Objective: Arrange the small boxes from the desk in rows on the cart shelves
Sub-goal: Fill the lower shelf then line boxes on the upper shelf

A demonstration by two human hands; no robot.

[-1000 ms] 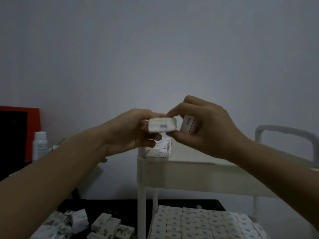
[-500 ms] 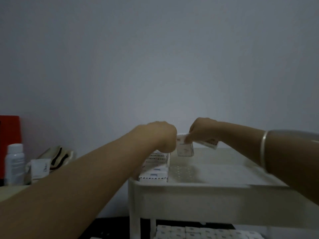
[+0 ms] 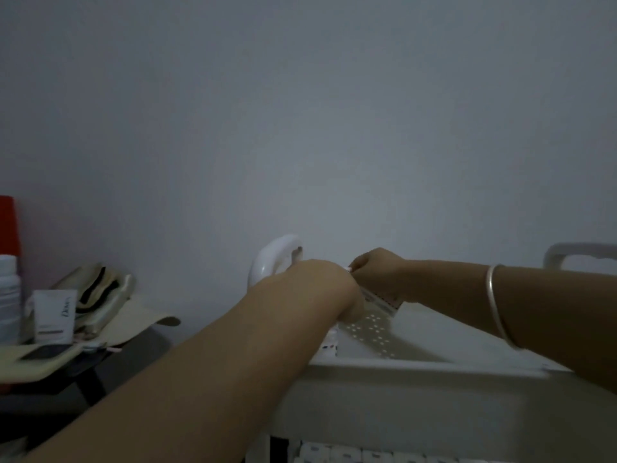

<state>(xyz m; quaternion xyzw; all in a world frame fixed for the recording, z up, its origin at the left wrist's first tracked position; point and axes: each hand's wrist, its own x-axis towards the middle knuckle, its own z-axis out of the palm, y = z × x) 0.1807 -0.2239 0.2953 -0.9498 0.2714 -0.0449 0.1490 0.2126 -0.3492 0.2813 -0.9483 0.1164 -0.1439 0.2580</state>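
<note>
**Risk of a crooked or toppled row on the top shelf**

We see both hands reaching into the far left corner of the cart's white perforated plastic top shelf (image 3: 374,332). The right hand (image 3: 377,274) pinches a small white cardboard box (image 3: 382,300), which hangs tilted just above the shelf floor. The left hand (image 3: 324,289) shows us only its back, fingers curled downward, so we cannot tell whether it grips anything. A few placed white boxes (image 3: 329,345) sit against the shelf's left wall, mostly hidden behind the left forearm.

We judge crowding to be the main danger. The hands are touching or nearly so, and the left wrist covers the landing spot. The tilted box could catch a neighbour and push the row askew, or settle crooked itself. Dim light also makes the box edges hard to read. We think the thin silver bangle (image 3: 497,309) on the right forearm could clip the shelf's front rim when that arm pulls back.
</note>
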